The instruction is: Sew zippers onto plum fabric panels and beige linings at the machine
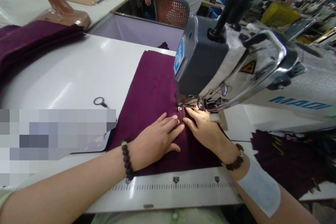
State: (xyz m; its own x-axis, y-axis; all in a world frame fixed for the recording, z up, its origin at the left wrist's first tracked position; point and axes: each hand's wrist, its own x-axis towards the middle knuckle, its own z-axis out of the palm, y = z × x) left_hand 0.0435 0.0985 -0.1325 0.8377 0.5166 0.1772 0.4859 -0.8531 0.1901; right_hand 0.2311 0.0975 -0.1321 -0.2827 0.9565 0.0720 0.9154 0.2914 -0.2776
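Observation:
A purple fabric panel (pixel 154 80) lies flat on the white table, its right part under the head of a sewing machine (pixel 202 52). My left hand (pixel 157 140) rests on the panel with fingers stretched out, just left of a narrow strip or seam below the presser foot (pixel 180 107). On the other side of that strip, my right hand (pixel 204 126) presses the fabric with its fingers extended, the index fingertip close to the foot. Light from the machine falls on the right fingers. The needle itself is too small to make out.
Folded purple fabric (pixel 36 43) is stacked at the left, near a fan's base (pixel 65 17). More dark purple pieces (pixel 291 164) lie at the right. A ruler strip (pixel 157 187) runs along the front edge. Beyond the table, a person sits on a chair (pixel 172 7).

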